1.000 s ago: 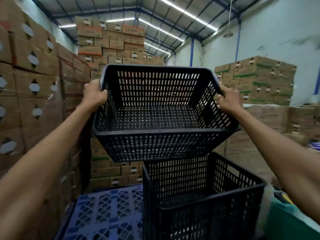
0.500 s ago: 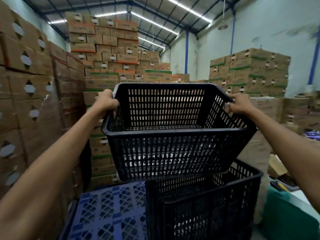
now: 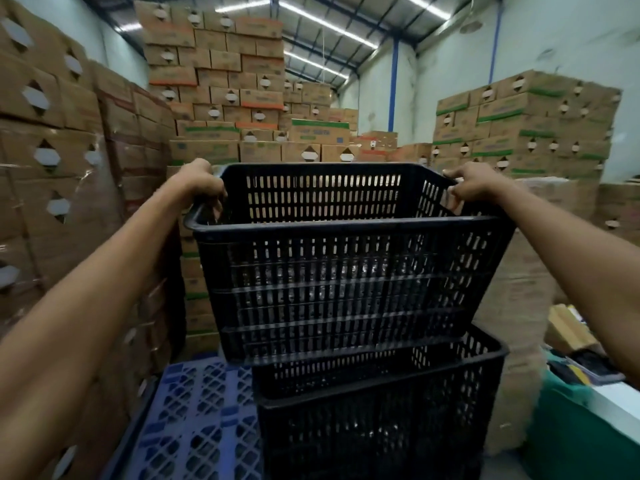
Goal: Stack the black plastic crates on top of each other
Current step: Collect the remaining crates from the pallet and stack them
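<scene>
Centre frame: upper black slotted plastic crate point(image 3: 346, 271), held upright by both side rims. Left hand point(image 3: 199, 183) at centre left, fingers clamped over the left rim. Right hand point(image 3: 474, 183) at centre right, fingers clamped on the right rim. The crate's base is at the open top of a second black slotted plastic crate point(image 3: 381, 427) at lower centre and is offset to the left; cannot tell if it is seated. Blue lattice plastic pallet point(image 3: 194, 420) at lower left. Stacked brown cardboard boxes point(image 3: 214, 81) behind.
</scene>
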Available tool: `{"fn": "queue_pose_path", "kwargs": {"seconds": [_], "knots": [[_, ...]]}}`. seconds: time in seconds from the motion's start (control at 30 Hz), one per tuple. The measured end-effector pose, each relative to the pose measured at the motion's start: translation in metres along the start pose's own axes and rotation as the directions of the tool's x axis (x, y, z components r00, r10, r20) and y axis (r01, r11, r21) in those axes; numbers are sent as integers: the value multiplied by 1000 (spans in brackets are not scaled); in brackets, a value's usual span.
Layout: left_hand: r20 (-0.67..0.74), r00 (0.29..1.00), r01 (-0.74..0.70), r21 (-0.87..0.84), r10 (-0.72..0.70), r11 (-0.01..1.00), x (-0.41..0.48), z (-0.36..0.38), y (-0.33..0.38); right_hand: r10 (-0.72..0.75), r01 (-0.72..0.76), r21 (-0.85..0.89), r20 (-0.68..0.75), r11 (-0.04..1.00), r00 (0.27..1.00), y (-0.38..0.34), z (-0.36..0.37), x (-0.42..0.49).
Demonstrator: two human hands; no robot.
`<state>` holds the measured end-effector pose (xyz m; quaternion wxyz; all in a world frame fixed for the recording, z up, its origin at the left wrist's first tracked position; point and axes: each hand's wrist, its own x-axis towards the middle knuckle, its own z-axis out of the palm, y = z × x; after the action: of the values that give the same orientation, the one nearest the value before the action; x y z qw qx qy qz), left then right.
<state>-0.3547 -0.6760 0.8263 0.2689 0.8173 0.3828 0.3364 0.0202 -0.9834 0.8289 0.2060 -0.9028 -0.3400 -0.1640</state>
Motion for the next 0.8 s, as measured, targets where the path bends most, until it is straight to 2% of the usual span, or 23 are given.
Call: {"fn": "queue_pose_path", "kwargs": {"seconds": [0.23, 0.4, 0.53, 0.63, 0.73, 0.8], "knots": [[72, 994, 77, 91, -84, 993, -9, 52, 37, -49, 52, -23, 138, 998, 989, 53, 9, 42], [40, 996, 64, 199, -74, 978, -21, 72, 67, -67, 67, 6, 202, 998, 977, 80, 6, 54], [14, 990, 135, 216, -141, 967, -27, 80, 79, -85, 85, 10, 251, 996, 964, 97, 7, 67], [103, 987, 106, 140, -121, 984, -30, 79, 81, -112, 114, 6, 272, 993, 956, 97, 11, 76], [63, 986, 141, 159, -153, 977, -34, 76, 74, -148, 160, -10, 322, 987, 935, 88, 14, 82], [140, 972, 170, 136, -188, 976, -38, 72, 68, -178, 203, -29, 373, 979, 911, 80, 18, 86]]}}
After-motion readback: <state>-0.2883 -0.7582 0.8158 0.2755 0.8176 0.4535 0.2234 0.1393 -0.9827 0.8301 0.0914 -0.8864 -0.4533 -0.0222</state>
